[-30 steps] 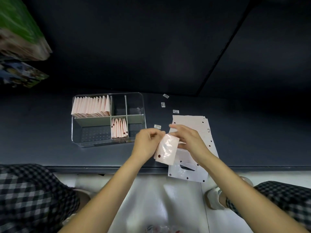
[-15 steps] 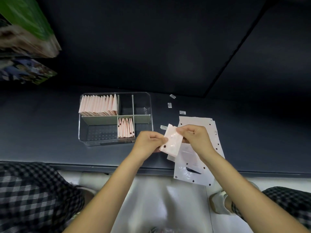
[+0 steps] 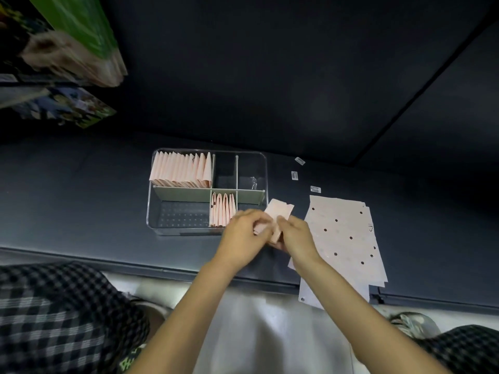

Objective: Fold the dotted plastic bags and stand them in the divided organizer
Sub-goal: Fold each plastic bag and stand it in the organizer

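A folded pink dotted bag [image 3: 278,213] is held between both hands just right of the clear divided organizer [image 3: 154,211]. My left hand [image 3: 244,234] pinches its left edge and my right hand [image 3: 295,238] grips its lower right part. The organizer's back left compartment holds a long row of folded bags [image 3: 181,168] standing upright. Its front middle compartment holds several more folded bags [image 3: 222,213]. To the right, a stack of flat dotted bags [image 3: 345,238] lies on the dark table, overhanging the front edge.
Three small white labels [image 3: 315,189] lie on the table behind the flat stack. The organizer's two back right compartments and front left compartment hold no bags. Packaged goods [image 3: 67,49] hang at the upper left. My checked-trousered knees flank the table's front edge.
The bag has been folded narrower and carried up and left toward the organizer's right side. Both hands moved closer together with it.
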Demonstrator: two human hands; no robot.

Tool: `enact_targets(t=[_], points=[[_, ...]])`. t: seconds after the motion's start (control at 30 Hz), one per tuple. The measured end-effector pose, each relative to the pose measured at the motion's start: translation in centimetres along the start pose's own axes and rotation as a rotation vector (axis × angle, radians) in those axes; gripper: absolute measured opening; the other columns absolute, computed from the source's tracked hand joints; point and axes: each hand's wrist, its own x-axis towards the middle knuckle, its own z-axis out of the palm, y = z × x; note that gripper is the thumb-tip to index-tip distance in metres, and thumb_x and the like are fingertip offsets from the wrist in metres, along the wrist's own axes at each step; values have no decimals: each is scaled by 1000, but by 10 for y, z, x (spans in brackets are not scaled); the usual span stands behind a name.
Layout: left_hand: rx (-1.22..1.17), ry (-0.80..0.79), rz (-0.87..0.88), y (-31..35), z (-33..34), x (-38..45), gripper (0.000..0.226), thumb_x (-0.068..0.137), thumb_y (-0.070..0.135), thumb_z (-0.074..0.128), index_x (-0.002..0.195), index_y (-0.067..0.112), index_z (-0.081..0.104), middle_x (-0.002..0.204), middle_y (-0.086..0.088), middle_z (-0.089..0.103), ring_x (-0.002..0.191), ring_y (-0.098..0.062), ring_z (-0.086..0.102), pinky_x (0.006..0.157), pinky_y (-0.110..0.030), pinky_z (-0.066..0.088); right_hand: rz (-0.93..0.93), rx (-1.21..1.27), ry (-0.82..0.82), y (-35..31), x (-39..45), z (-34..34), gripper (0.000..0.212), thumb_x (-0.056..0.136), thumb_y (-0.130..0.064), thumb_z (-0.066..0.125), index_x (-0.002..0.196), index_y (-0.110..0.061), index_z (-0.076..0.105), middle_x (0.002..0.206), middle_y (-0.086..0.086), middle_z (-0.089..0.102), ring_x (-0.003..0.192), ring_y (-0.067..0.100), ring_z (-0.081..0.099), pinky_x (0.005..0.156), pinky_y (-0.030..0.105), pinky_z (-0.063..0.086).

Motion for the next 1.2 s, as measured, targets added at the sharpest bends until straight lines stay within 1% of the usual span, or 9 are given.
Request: enact_targets(t=[0.1, 0.23, 0.43, 0.7, 0.87, 0.97, 1.03, 1.1, 1.2], points=[[372, 115, 14, -28, -19, 20, 22, 90, 30, 56, 106, 19, 67, 115, 2, 59, 110, -21, 45, 91, -31, 37, 24, -13, -40, -7, 9, 0, 23, 101, -11, 35, 120, -10, 48, 110, 18, 62, 80, 27, 64, 56, 27, 55], [737, -80, 128, -65, -45, 40, 52, 89, 53, 50, 130, 20, 51, 136, 5, 45, 121, -22, 34, 94, -35, 30, 24, -94, -112, -13, 13, 4, 26, 102, -12, 34, 126, -9, 42, 110, 18, 61, 67, 26, 65, 54, 24, 56], [996, -249, 467, -81, -61, 58, 65, 84, 67, 31, 126, 20, 47, 135, 5, 45, 117, -21, 38, 99, -36, 29, 16, -109, -110, -11, 19, 6, 22, 101, -10, 36, 121, -12, 45, 123, 24, 56, 76, 32, 64, 52, 24, 54], [1125, -355, 746, -79, -80, 72, 73, 84, 76, 21, 121, 19, 47, 120, 2, 50, 108, -21, 43, 93, -36, 32, 17, -119, -117, -7, 28, 13, 25, 101, -11, 37, 124, -11, 46, 118, 18, 59, 83, 31, 65, 64, 31, 56], [1155, -462, 892, -80, -82, 78, 72, 80, 79, 29, 111, 16, 47, 111, -1, 58, 107, -22, 43, 93, -38, 32, 34, -95, -112, -3, 34, 17, 21, 101, -12, 38, 119, -18, 47, 118, 15, 59, 100, 36, 63, 53, 23, 53], [1203, -517, 872, -83, -80, 80, 81, 73, 83, 35, 115, 15, 48, 112, 0, 57, 108, -22, 40, 97, -38, 28, 20, -124, -108, 1, 39, 18, 19, 100, -13, 40, 117, -17, 48, 109, 10, 62, 90, 29, 65, 51, 23, 53], [1231, -575, 862, -85, -77, 81, 83, 71, 84, 37, 115, 15, 53, 115, 0, 55, 115, -22, 38, 103, -40, 24, -22, -223, -94, 2, 44, 20, 21, 99, -14, 42, 117, -10, 52, 102, 7, 65, 89, 25, 65, 66, 35, 58], [1250, -619, 831, -88, -75, 81, 83, 73, 83, 36, 119, 16, 52, 124, -1, 53, 124, -23, 34, 108, -42, 19, -76, -362, -88, -1, 49, 24, 20, 97, -15, 46, 112, -7, 58, 104, 13, 67, 97, 31, 64, 87, 48, 53], [1260, -623, 776, -92, -73, 78, 77, 78, 80, 35, 122, 19, 50, 128, -2, 54, 124, -24, 34, 110, -42, 14, -191, -570, -119, -11, 53, 35, 20, 95, -16, 49, 106, -7, 63, 99, 16, 69, 95, 34, 64, 84, 41, 50]])
